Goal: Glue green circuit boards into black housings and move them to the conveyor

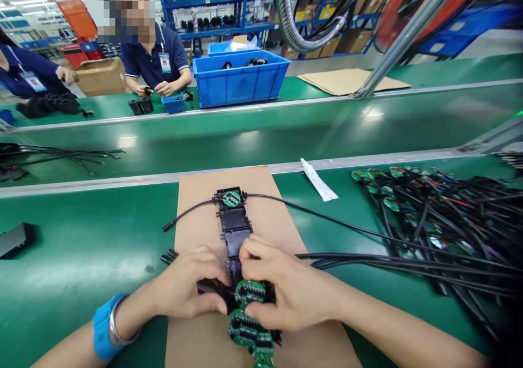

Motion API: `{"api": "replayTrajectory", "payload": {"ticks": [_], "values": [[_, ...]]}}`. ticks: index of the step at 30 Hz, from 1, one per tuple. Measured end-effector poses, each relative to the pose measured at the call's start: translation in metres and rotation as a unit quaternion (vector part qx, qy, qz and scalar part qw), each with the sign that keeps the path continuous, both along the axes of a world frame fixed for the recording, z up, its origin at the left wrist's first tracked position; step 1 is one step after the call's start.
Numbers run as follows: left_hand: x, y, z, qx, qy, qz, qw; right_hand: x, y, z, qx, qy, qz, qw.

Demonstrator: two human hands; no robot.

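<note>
A row of black plastic housings (234,227) lies on a brown cardboard sheet (267,193) in front of me. The farthest housing holds a round green circuit board (231,198) with black cables running out both sides. My left hand (186,289) grips a black housing at the near end of the row. My right hand (286,289) pinches a round green circuit board (250,291) against that housing. More green boards (250,335) hang together just below my hands.
A heap of black cables with green boards (433,221) fills the right side. A white tube (317,180) lies by the belt edge. Across the green conveyor (261,133) two seated people work beside a blue bin (241,79). A dark block (15,239) sits at left.
</note>
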State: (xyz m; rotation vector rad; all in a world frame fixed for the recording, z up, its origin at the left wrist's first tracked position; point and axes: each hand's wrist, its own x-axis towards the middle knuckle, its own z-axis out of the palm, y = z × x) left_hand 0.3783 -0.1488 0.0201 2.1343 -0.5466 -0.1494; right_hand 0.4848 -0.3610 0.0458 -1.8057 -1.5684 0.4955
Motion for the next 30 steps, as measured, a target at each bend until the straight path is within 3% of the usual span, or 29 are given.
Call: {"api": "replayTrajectory", "payload": {"ticks": [5, 7, 9, 12, 15, 17, 21, 23, 27, 30], "values": [[0.003, 0.007, 0.003, 0.000, 0.033, 0.006, 0.999, 0.008, -0.002, -0.003, 0.035, -0.043, -0.027, 0.998], [0.006, 0.011, 0.009, -0.002, 0.038, 0.067, 0.997, 0.024, -0.006, 0.000, 0.015, -0.011, -0.077, 0.997], [0.015, 0.017, 0.013, 0.017, 0.026, 0.166, 0.986, 0.047, -0.008, 0.000, 0.003, 0.008, -0.136, 0.991], [0.033, 0.024, 0.008, 0.118, -0.031, 0.266, 0.956, 0.078, -0.008, -0.012, 0.000, -0.038, -0.195, 0.980], [0.050, 0.028, -0.008, 0.206, -0.083, 0.270, 0.937, 0.095, -0.002, -0.033, -0.009, -0.091, -0.202, 0.975], [0.055, 0.029, -0.019, 0.219, -0.098, 0.271, 0.932, 0.098, 0.001, -0.044, -0.015, -0.112, -0.198, 0.974], [0.048, 0.026, -0.019, 0.228, -0.137, 0.286, 0.921, 0.087, 0.001, -0.038, -0.009, -0.160, -0.215, 0.963], [0.036, 0.020, -0.008, 0.191, -0.148, 0.251, 0.937, 0.070, -0.002, -0.023, 0.008, -0.174, -0.206, 0.963], [0.008, 0.001, 0.016, 0.050, -0.073, 0.039, 0.995, 0.021, -0.007, 0.003, 0.001, -0.105, -0.065, 0.992], [-0.004, -0.010, 0.014, 0.035, -0.028, -0.030, 0.999, -0.009, -0.004, 0.002, -0.031, -0.062, 0.014, 0.998]]}}
